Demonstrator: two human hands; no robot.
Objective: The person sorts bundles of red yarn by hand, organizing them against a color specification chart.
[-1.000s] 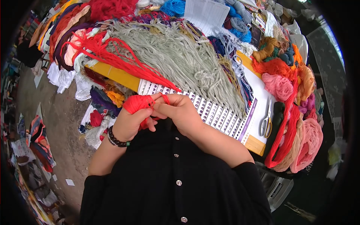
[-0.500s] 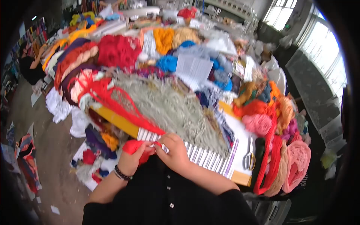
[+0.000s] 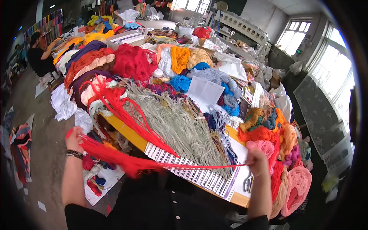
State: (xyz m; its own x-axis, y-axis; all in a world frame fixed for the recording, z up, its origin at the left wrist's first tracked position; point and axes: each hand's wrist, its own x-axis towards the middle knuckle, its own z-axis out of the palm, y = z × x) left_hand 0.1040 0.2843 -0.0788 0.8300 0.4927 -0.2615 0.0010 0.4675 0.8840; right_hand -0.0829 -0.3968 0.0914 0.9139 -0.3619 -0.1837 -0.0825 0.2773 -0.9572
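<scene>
A hank of red thread [image 3: 126, 157] is stretched across the front of my body. At its left end, my left hand [image 3: 74, 140] is closed round the thick part. My right hand [image 3: 256, 161] grips the thin end, raised over the table's right front corner. Beneath the thread lies a white card with rows of dark holes [image 3: 203, 179]. More red strands [image 3: 143, 124] and a wide spread of grey-green thread [image 3: 172, 122] lie behind it. Scissors [image 3: 248, 183] rest beside my right hand, partly hidden by it.
Piles of coloured yarn cover the table [image 3: 128, 132], with a white paper [image 3: 205, 91] on top. Pink and orange hanks [image 3: 298, 188] hang at the right edge. A person in black [image 3: 38, 57] sits at the far left. Cloth and paper lie on the floor [image 3: 50, 153].
My hands have moved from close together to far apart, left and right. The red thread, bunched between them before, is now pulled out long. The view has shifted slightly.
</scene>
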